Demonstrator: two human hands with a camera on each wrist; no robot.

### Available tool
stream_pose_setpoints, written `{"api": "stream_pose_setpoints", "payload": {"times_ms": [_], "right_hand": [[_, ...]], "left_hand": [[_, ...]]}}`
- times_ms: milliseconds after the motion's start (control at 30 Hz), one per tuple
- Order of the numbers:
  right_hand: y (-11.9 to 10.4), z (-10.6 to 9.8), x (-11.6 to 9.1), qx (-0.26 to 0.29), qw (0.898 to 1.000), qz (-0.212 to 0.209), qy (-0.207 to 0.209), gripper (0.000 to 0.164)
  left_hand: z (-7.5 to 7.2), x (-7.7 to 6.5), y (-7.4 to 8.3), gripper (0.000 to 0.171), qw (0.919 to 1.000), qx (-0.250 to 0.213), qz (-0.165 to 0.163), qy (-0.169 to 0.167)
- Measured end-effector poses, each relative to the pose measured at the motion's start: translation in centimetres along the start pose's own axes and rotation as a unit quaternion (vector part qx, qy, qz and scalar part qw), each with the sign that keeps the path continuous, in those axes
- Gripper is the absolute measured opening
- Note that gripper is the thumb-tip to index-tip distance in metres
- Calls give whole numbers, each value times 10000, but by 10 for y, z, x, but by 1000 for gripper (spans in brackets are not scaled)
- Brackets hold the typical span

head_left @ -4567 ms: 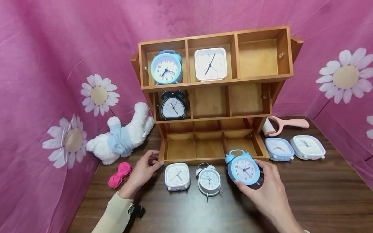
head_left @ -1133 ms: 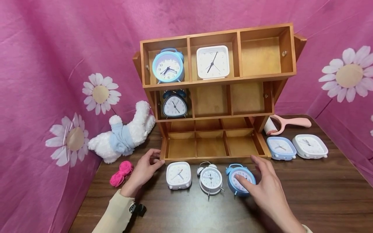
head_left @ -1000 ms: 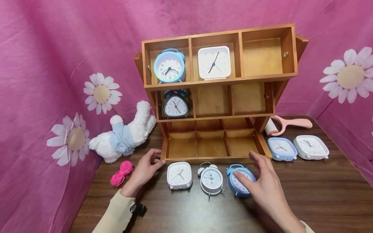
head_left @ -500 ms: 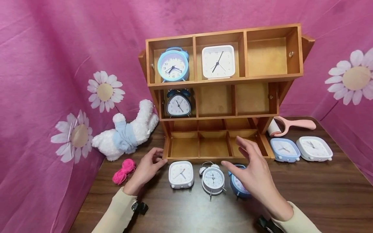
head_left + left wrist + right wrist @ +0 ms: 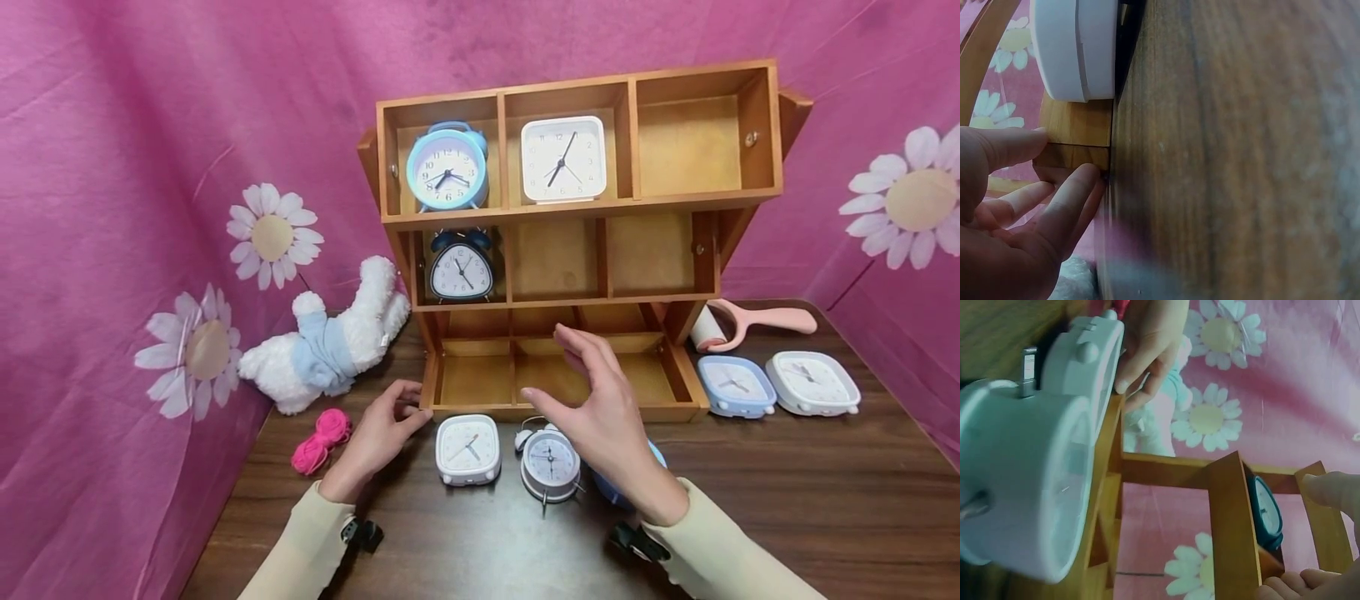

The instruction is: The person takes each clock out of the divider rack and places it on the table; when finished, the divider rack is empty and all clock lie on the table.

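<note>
My left hand (image 5: pixel 381 435) holds the front left corner of the wooden shelf (image 5: pixel 540 412); the left wrist view has thumb and fingers on either side of that corner. My right hand (image 5: pixel 600 408), thumb and fingers apart and holding nothing, is raised above the white twin-bell alarm clock (image 5: pixel 551 467). That clock leans back on the table, partly overlapped by the hand. Behind my right wrist a blue twin-bell alarm clock (image 5: pixel 656 452) is mostly hidden. Left of the white one lies a white square alarm clock (image 5: pixel 468 448), near my left hand.
On the shelf stand a blue alarm clock (image 5: pixel 447 171), a white square clock (image 5: pixel 562 158) and a dark triangular clock (image 5: pixel 461 271). To its right lie a blue square clock (image 5: pixel 737 385), a white one (image 5: pixel 813 383) and a lint roller (image 5: pixel 772 319). Pink yarn (image 5: pixel 321 442) and a plush toy (image 5: pixel 322 354) lie left.
My right hand has set the blue twin-bell alarm clock down, let go and moved left over the white twin-bell one. My left hand keeps its place at the shelf corner.
</note>
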State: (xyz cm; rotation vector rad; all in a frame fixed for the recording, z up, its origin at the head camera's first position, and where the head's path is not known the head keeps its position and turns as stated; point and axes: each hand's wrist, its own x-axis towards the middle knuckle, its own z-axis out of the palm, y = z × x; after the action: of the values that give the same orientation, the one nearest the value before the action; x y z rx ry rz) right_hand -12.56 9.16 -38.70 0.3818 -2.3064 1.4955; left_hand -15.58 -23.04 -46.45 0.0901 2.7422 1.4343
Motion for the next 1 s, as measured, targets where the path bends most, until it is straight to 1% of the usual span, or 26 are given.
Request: {"api": "stream_pose_setpoints", "payload": {"times_ms": [67, 333, 633, 867, 1000], "right_hand": [[-4, 6, 6, 47, 10000, -38, -1, 84], [-22, 29, 31, 224, 9997, 51, 80, 86], [-35, 49, 49, 506, 9979, -306, 245, 86], [-37, 63, 64, 388, 9974, -384, 473, 87], [-37, 74, 73, 306, 9962, -493, 649, 89]], "left_hand": [[0, 0, 0, 35, 10000, -11, -6, 2], [1, 0, -1, 36, 10000, -4, -25, 9], [2, -1, -1, 36, 10000, -1, -37, 60], [3, 1, 0, 36, 10000, 71, 7, 43], [1, 0, -1, 36, 9999, 92, -46, 54]]}}
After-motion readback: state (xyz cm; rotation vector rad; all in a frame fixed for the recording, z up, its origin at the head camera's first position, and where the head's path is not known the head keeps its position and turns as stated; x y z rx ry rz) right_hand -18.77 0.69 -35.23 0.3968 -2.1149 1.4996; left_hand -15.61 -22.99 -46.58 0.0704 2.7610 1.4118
